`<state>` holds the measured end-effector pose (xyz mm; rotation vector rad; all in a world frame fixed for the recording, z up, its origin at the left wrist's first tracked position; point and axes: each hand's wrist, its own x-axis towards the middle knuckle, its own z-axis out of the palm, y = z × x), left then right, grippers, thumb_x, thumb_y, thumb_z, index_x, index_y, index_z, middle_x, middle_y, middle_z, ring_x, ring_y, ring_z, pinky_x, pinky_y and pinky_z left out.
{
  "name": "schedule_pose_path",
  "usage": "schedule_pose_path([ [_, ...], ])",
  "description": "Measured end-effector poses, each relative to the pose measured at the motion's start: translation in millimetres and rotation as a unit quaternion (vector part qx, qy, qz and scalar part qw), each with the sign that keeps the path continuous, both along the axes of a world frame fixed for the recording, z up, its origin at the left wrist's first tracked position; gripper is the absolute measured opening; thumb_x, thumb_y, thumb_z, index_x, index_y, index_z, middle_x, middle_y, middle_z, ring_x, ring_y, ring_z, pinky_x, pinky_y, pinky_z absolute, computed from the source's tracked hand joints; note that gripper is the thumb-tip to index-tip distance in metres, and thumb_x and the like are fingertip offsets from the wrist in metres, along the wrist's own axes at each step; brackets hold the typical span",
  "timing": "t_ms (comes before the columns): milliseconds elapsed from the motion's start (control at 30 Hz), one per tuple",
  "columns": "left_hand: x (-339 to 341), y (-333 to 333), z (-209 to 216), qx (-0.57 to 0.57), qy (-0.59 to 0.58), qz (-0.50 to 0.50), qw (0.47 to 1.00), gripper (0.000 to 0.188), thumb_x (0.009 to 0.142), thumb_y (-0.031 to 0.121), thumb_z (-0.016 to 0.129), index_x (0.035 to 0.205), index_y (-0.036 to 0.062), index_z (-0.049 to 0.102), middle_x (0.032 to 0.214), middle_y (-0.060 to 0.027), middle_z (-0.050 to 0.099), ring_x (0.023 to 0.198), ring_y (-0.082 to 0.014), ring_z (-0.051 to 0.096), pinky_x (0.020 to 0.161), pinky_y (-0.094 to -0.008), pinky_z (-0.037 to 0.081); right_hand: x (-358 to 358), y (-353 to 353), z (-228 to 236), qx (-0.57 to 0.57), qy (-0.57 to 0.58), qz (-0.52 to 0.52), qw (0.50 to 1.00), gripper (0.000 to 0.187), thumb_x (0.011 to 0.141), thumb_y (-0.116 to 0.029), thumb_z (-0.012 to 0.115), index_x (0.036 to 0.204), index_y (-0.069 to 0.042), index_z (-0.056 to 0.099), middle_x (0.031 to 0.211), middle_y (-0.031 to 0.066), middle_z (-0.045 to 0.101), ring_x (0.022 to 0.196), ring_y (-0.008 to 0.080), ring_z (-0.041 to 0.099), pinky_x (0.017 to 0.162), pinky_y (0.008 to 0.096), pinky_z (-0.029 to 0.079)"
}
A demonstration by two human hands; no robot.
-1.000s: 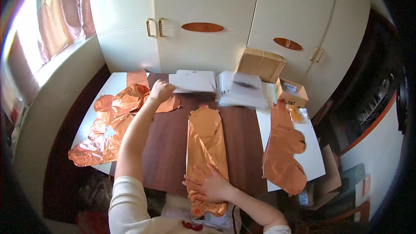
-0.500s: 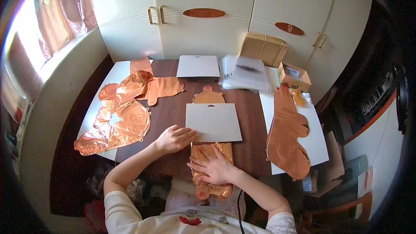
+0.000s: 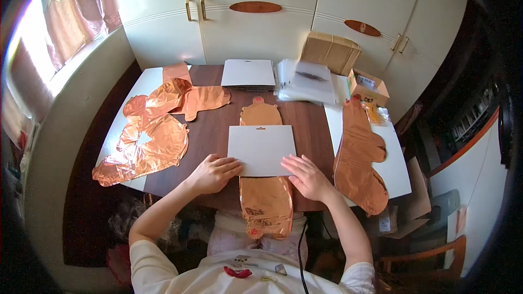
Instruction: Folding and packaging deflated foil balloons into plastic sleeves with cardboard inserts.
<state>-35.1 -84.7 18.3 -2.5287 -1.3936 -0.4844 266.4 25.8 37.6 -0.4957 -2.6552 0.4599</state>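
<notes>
White hang-hole card (image 3: 261, 151) sits mid-frame, crosswise on a folded copper foil balloon (image 3: 266, 198); we see the balloon's rounded top above and crumpled end below, its middle hidden under the card. Left hand (image 3: 214, 173): fingertips at the card's lower left corner, fingers bent, thumb tucked out of sight, so we can't tell if it pinches or just presses. Right hand (image 3: 309, 178): fingers fairly straight over the lower right corner; underside hidden, grip also unclear to us.

Left of frame, a heap of shiny copper foil (image 3: 160, 141); glare and overlaps keep us from counting pieces. Right of frame, another flat copper foil balloon (image 3: 359, 166). Upper centre, a white card stack (image 3: 248, 73), lower cards mostly covered, next to clear plastic sleeves (image 3: 308, 83) with a dark smudge we can't read. Small open carton (image 3: 372, 97), upper right: contents partly hidden. Cabinet doors (image 3: 256, 35) run off the top; the lower right chair (image 3: 456, 249) is dim, partly lost in the dark rim.
</notes>
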Motion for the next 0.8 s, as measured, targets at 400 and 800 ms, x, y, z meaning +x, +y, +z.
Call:
schedule_pose_path([
  [400,9,-25,5,-0.116,0.043,0.01,0.992,0.075,0.075,0.061,0.055,0.133,0.0145,0.041,0.14,-0.0058,0.037,0.127,-0.0301,0.034,0.097,-0.0504,0.032,19,5,-28,0.043,-0.137,0.03,0.989,0.065,0.083,-0.046,0.052,0.135,-0.012,0.037,0.142,0.0086,0.034,0.133,0.0273,0.028,0.108,0.0501,0.018],
  [800,30,-50,13,-0.177,0.079,0.053,0.98,0.1,0.062,0.078,0.051,0.137,0.0127,0.035,0.142,-0.0073,0.032,0.132,-0.0347,0.024,0.103,-0.0581,0.02,24,-14,-8,0.082,-0.253,0.065,0.962,0.115,0.055,-0.078,0.058,0.141,-0.009,0.024,0.147,0.0105,0.021,0.137,0.0296,0.015,0.11,0.0518,0.011],
])
